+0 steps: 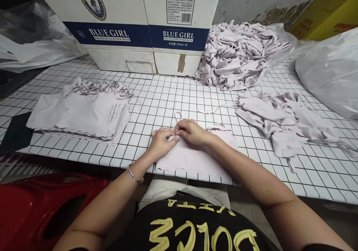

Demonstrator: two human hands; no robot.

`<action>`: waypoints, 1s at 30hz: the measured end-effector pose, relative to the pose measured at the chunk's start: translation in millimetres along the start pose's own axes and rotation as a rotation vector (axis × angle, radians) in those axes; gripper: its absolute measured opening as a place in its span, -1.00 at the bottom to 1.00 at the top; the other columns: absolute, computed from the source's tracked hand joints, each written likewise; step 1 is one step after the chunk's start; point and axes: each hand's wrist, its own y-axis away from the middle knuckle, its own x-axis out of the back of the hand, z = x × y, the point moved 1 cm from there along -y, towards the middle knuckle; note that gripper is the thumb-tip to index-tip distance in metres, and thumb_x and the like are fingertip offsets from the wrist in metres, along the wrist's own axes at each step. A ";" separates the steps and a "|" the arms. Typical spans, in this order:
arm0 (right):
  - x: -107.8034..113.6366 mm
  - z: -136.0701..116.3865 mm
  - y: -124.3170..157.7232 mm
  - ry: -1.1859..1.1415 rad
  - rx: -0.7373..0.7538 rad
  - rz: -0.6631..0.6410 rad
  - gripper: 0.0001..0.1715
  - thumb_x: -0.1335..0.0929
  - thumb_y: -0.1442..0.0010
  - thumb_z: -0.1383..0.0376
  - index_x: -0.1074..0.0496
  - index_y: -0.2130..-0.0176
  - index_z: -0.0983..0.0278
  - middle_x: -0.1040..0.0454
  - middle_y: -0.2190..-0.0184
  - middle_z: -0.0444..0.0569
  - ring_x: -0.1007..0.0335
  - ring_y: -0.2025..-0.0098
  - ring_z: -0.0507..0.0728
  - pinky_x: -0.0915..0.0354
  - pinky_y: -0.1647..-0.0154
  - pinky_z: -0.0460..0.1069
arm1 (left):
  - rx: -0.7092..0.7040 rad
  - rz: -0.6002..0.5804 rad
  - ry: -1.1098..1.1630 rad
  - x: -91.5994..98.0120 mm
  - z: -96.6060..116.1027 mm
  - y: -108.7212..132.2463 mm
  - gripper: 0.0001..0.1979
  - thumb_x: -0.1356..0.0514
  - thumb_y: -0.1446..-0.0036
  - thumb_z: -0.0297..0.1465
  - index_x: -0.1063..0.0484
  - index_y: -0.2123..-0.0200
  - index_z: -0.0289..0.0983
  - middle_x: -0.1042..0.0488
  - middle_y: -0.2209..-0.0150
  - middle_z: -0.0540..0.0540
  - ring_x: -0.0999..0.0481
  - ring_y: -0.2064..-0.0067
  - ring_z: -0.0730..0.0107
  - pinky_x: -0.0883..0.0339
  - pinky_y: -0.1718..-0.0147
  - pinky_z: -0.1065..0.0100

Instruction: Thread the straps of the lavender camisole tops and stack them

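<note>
A pale pink garment (190,157) with a wavy lower edge lies flat at the table's front edge, in front of my body. My left hand (162,143) is closed in a pinch at its upper left corner. Right beside it, the fingers of my right hand (192,131) pinch the same corner, the two sets of fingertips nearly touching. A thin strap loop (178,115) sticks out beyond my right fingers. My right hand and forearm cover part of the garment's top edge. What exactly lies between the fingertips is too small to make out.
To the left is a neat stack of pale pink garments (81,113) with straps bunched at the back. Loose ones (274,120) lie right, below a large heap (235,53). A beer carton (176,62) stands behind; plastic bags (332,68) and a red stool (56,195) flank the table.
</note>
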 end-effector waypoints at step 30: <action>2.7 13.2 218.0 0.352 -0.368 0.602 -0.83 -0.33 -0.25 0.21 -0.38 0.38 0.20 -0.43 0.42 -0.02 -0.31 0.30 0.17 -0.17 0.21 0.10 | -0.628 -0.315 -0.515 24.1 -16.2 70.5 -0.41 -0.07 -0.28 -0.09 -0.06 -0.33 -0.02 -0.15 -0.32 -0.10 -0.08 -0.35 0.02 0.28 -0.28 -0.22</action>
